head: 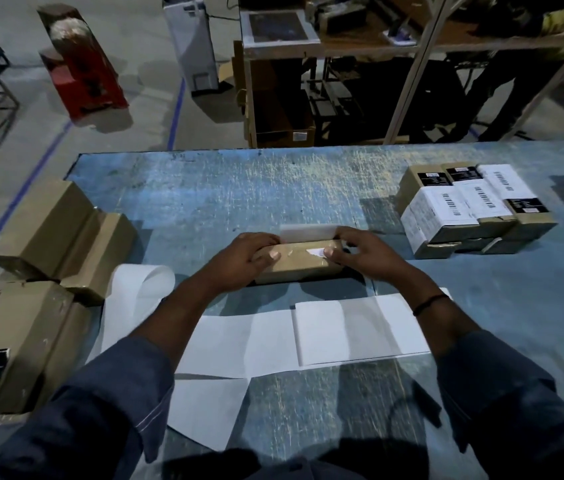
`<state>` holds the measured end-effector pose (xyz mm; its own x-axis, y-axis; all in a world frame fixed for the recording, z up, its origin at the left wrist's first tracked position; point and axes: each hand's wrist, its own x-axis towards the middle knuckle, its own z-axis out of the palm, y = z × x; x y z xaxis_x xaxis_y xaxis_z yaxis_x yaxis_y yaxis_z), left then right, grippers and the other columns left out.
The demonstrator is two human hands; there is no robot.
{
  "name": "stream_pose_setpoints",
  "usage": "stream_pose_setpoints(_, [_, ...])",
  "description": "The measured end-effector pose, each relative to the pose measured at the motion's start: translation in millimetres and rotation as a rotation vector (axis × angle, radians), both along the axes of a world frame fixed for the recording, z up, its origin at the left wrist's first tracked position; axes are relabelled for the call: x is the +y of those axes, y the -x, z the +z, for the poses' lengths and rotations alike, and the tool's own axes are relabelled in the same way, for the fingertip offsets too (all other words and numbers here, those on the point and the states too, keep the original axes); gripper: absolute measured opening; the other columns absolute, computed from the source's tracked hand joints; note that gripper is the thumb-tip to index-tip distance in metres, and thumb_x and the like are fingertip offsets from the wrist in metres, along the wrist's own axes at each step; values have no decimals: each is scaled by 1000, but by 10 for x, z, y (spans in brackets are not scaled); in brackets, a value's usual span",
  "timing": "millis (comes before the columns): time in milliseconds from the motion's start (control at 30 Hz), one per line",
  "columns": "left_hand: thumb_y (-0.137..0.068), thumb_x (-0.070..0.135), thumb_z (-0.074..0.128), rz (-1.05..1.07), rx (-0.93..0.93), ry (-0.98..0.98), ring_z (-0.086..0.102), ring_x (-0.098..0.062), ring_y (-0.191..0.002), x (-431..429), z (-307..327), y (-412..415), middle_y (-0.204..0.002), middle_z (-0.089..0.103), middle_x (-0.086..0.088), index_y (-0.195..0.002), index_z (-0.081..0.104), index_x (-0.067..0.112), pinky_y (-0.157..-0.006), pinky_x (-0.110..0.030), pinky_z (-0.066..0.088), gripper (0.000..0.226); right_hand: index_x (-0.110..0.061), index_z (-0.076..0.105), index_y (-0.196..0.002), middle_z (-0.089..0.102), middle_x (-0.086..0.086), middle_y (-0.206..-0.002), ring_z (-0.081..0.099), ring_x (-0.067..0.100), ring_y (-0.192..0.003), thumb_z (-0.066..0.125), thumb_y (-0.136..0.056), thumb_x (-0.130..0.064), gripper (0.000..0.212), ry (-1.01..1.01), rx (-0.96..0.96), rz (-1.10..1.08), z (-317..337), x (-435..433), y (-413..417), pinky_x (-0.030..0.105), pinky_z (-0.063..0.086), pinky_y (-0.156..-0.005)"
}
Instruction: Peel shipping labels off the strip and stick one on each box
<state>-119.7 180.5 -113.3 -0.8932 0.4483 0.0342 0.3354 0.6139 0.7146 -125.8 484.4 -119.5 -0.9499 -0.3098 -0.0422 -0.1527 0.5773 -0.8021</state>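
Leftmost, unlabelled boxes crowd the table's left edge, with the strip curling beside them and running along the near edge. At the middle, the left hand curls round one end of a box, thumb on top; a label stands upright along its far edge; the right hand clamps the other end likewise. Labelled boxes sit toward the far right corner. If one end lands first, the label will likely skew or crease. The blue top is badly scratched; beyond lie a concrete floor and a rack.
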Motion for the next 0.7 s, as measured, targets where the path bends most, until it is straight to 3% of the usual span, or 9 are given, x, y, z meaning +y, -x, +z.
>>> stream_pose_setpoints(67, [-98, 28, 70, -30, -10, -78, 60, -6, -120, 74, 51, -13, -133, 65, 9, -135, 63, 22, -106, -29, 47, 38, -23, 68, -127, 70, -8, -125, 66, 10, -116, 80, -87, -33, 43, 94, -43, 59, 59, -60, 17, 31, 52, -101])
stream_pose_setpoints(167, [-83, 36, 87, -75, -81, -142, 63, 2, -119, 126, 100, -17, -130, 68, 15, -137, 63, 28, -98, -17, 50, 60, -24, 68, -129, 72, -8, -123, 67, 10, -114, 88, -79, -21, 54, 182, -144, 140, 95, -73, 23, 25, 54, -93])
stream_pose_setpoints(267, [-74, 32, 94, -42, -105, -200, 64, 3, -117, 136, 65, -18, -128, 70, 15, -134, 67, 27, -96, -14, 49, 67, -20, 67, -133, 70, -6, -128, 65, 10, -118, 89, -77, -10, 61, 238, -157, 151, 63, -47, 36, 22, 52, -94])
stream_pose_setpoints(433, [-74, 28, 94, -24, -83, -236, 64, 4, -118, 145, -3, -28, -131, 69, 13, -135, 69, 25, -97, -14, 48, 66, -17, 69, -133, 67, -6, -135, 62, 8, -125, 88, -77, -8, 59, 268, -136, 145, 6, -32, 44, 20, 49, -97])
stream_pose_setpoints(600, [-82, 30, 87, -68, 37, -174, 59, 4, -123, 143, -55, -54, -136, 65, 11, -132, 71, 20, -101, -15, 46, 53, -18, 72, -128, 66, -4, -135, 61, 12, -126, 88, -78, -18, 53, 192, -67, 179, -24, -8, 57, 28, 51, -102])
stream_pose_setpoints(700, [-86, 38, 82, -62, 122, -88, 55, -4, -126, 126, -136, -44, -142, 62, 11, -132, 71, 26, -106, -24, 44, 49, -18, 72, -128, 65, -4, -136, 60, 9, -125, 88, -78, -18, 53, 174, -56, 196, -7, -11, 49, 24, 50, -101])
